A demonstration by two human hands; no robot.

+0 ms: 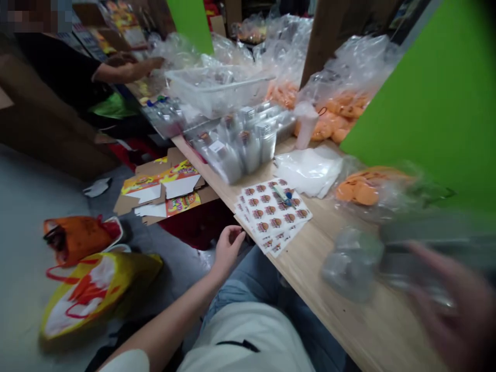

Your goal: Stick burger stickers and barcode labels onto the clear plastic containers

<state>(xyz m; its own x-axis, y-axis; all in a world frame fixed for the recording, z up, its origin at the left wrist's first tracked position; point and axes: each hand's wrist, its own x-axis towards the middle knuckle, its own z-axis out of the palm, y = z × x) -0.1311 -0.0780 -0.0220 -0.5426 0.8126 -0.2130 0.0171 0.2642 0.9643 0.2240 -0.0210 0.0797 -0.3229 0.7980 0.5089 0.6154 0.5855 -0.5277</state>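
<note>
Left of the desk (pixel 337 330), two plastic carrier bags (pixel 93 279), orange and yellow, are lying on the floor (pixel 34 196), and printed cardboard flats (pixel 163 186) are resting beside the desk's near edge. Along the desk's far end, a co-worker's forearm (pixel 124 70) is reaching over the desk. At the desk's edge, the person's left hand (pixel 228 250) is hanging empty, fingers half-curled, just beside sheets of printed stickers (pixel 271 214) lying on the desk. Behind those sheets, clear packs (pixel 236 147) are standing in rows. On the right of the desk, the right hand (pixel 453 310) is spreading near a clear plastic packet (pixel 351 263); blur is hiding whether it is gripping anything.
</note>
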